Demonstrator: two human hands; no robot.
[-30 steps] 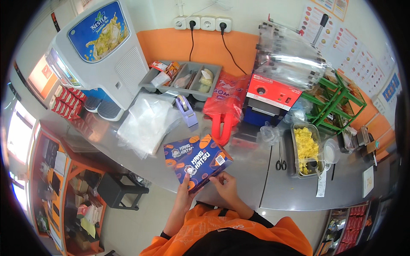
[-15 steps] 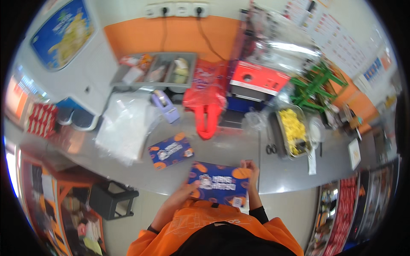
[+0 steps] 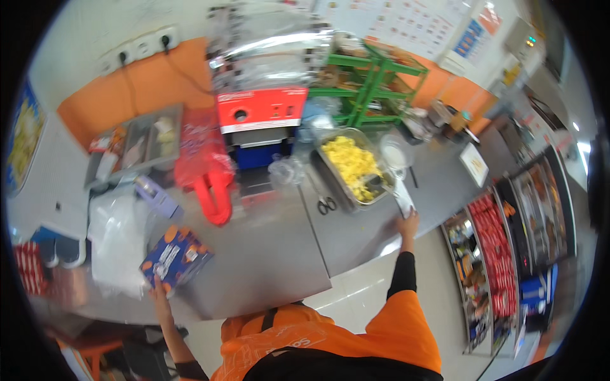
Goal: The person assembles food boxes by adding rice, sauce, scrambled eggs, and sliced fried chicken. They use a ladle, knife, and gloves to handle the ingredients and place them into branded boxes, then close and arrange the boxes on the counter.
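Observation:
My left hand point(image 3: 159, 293) reaches out at the lower left and touches the near edge of a blue carton with orange spots point(image 3: 175, 259) that lies on the steel counter point(image 3: 267, 254). My right hand point(image 3: 408, 223) stretches to the right and grips the near end of a long white paper strip point(image 3: 401, 198). The strip lies on the counter beside a steel tray of yellow food point(image 3: 352, 166). My orange top fills the bottom of the view.
Scissors point(image 3: 325, 203) lie left of the tray. A red plastic bag point(image 3: 206, 166) hangs before a red-fronted machine point(image 3: 257, 111). Clear bags point(image 3: 117, 244) pile at the left. A green rack point(image 3: 372, 82) stands behind, and red-packed shelves point(image 3: 499, 254) run along the right.
Both hands held a blue carton close in front of me. Now my view has swung right, my left hand stays at the carton on the left, and my right hand has reached out to the white strip.

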